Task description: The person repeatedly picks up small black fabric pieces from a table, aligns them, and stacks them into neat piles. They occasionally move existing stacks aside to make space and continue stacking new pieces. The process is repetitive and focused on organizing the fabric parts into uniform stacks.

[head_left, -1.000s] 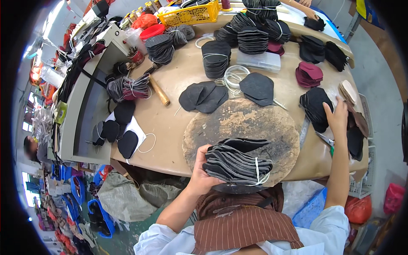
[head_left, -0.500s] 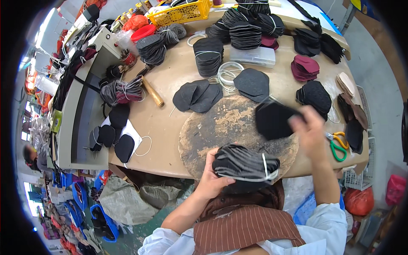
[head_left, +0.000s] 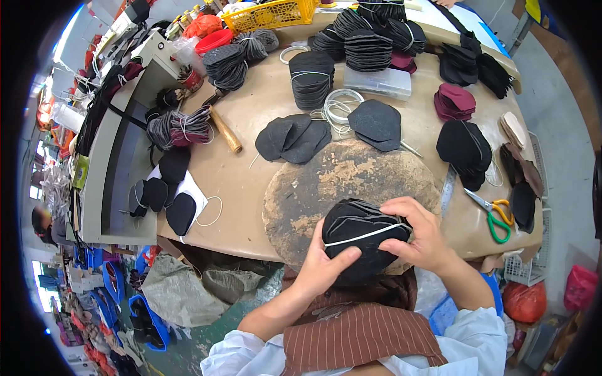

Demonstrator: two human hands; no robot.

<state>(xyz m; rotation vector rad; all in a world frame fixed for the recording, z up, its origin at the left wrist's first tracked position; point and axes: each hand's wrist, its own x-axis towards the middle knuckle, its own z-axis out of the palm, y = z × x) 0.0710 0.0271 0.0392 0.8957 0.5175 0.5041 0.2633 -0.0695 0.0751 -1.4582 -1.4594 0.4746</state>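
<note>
Between my two hands is a thick bundle of black fabric pieces (head_left: 360, 254) with a white band around it. My left hand (head_left: 323, 263) grips its left side, thumb across the front. On the right side my right hand (head_left: 420, 235) is closed on it, thumb near the band and fingers over the top edge. The bundle is held over the near edge of a worn round board (head_left: 338, 169). Beyond the board lie loose black pieces (head_left: 295, 138) and a flat black stack (head_left: 374, 125).
Scissors (head_left: 495, 213) with orange and green handles lie at the right beside a tied black stack (head_left: 464, 150). Further off stand a maroon stack (head_left: 454, 101), more tied black bundles (head_left: 311, 81) and a clear plastic box (head_left: 377, 83). A wooden handle (head_left: 224, 130) lies to the left.
My right hand has come in from the right and now grips the bundle too. The black piece it held apart is no longer separate. The bundle has turned, its flat face now toward me.
</note>
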